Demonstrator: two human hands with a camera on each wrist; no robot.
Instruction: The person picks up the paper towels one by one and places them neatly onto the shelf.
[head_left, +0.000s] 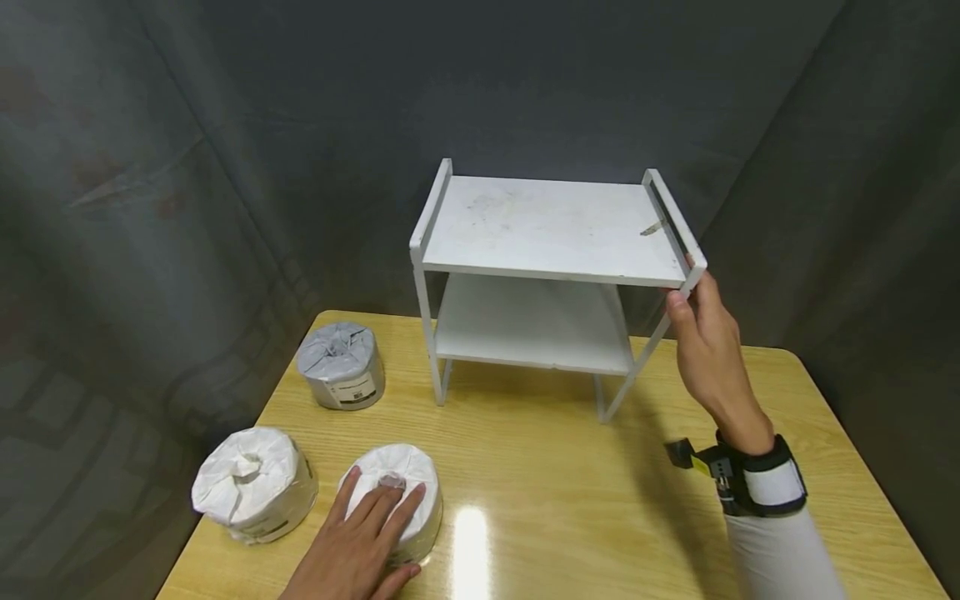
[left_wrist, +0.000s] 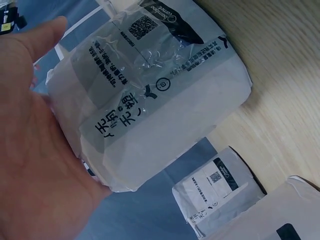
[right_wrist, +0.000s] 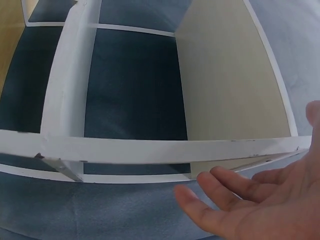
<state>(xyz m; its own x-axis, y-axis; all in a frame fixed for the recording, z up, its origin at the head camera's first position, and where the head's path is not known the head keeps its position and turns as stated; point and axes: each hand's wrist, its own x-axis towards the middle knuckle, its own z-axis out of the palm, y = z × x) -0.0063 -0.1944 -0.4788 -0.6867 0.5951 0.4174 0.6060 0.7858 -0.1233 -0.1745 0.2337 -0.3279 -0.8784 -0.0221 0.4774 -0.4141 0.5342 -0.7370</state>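
In the head view my left hand (head_left: 352, 542) lies over the top of a paper-wrapped toilet roll (head_left: 427, 533), fingers spread and mostly straight. The left wrist view shows printed labels on the side of this wrapped roll (left_wrist: 170, 115), with the thumb held off it. My right hand (head_left: 708, 350) is at the upper front right corner of a white two-tier rack (head_left: 547, 229). Its thumb is by the front of the post. In the right wrist view the fingers of the right hand (right_wrist: 265, 200) extend loosely beside the rack's white post (right_wrist: 150, 151); firm contact is unclear.
Another white wrapped roll (head_left: 255, 483) stands at the left of the wooden table (head_left: 540, 467). Behind it is a grey-topped wrapped roll (head_left: 341, 367), near the table's back left corner. Dark grey curtains (head_left: 540, 83) hang behind and at both sides.
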